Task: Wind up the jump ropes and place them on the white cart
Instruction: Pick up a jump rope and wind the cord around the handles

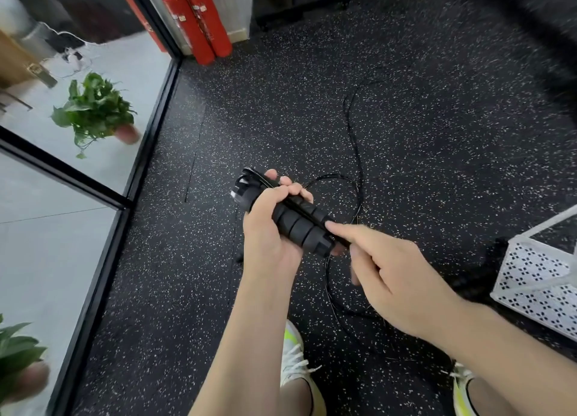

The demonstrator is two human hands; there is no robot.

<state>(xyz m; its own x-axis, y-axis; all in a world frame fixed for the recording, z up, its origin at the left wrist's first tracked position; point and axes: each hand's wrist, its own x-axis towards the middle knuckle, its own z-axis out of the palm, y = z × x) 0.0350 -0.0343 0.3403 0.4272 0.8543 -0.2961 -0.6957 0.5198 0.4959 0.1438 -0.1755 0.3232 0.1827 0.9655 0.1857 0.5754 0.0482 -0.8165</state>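
My left hand (269, 222) grips the two black ribbed handles (295, 220) of a jump rope, held side by side and pointing up-left. The thin black rope (356, 141) runs from the handles out over the speckled floor in loops and trails away toward the back. My right hand (384, 269) is at the lower end of the handles, index finger stretched along them, thumb and fingers pinching the rope there. A corner of the white perforated cart (540, 278) shows at the right edge.
A glass wall with a black frame (146, 153) runs along the left, with potted plants (93, 109) behind it. Two red fire extinguishers (199, 19) stand in the back corner. Dark gym equipment sits at the back right. My shoes (296, 356) are below.
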